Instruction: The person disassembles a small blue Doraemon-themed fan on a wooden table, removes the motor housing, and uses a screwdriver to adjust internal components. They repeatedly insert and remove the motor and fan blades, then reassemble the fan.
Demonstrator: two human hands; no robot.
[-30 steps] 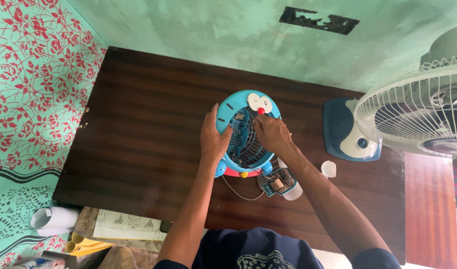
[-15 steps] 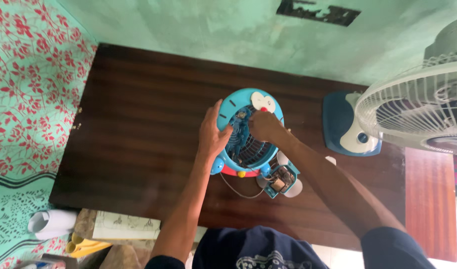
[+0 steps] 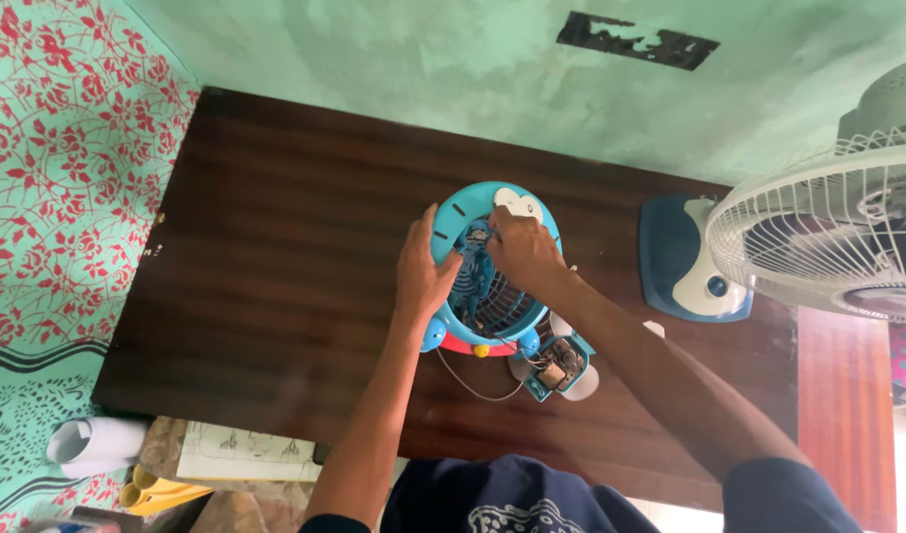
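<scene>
A small round blue toy fan [image 3: 455, 219] with a dark grille lies flat on the dark wooden table [image 3: 275, 247]. My left hand [image 3: 422, 273] grips its left rim. My right hand [image 3: 520, 253] rests on top of the grille, fingers curled near the upper middle; what they pinch is hidden. A thin wire [image 3: 473, 387] runs from the fan to a small opened blue part with exposed electronics [image 3: 557, 365] just below right of it.
A white standing fan [image 3: 828, 232] with a blue-white base [image 3: 685, 262] stands at the table's right. Green wall behind, floral cloth at left. Rolled paper [image 3: 93, 441] and a flat sheet [image 3: 246, 451] lie below the table's front edge.
My right hand has shifted slightly up the grille toward the fan's top. The view has drifted a little; my left hand stays on the rim.
</scene>
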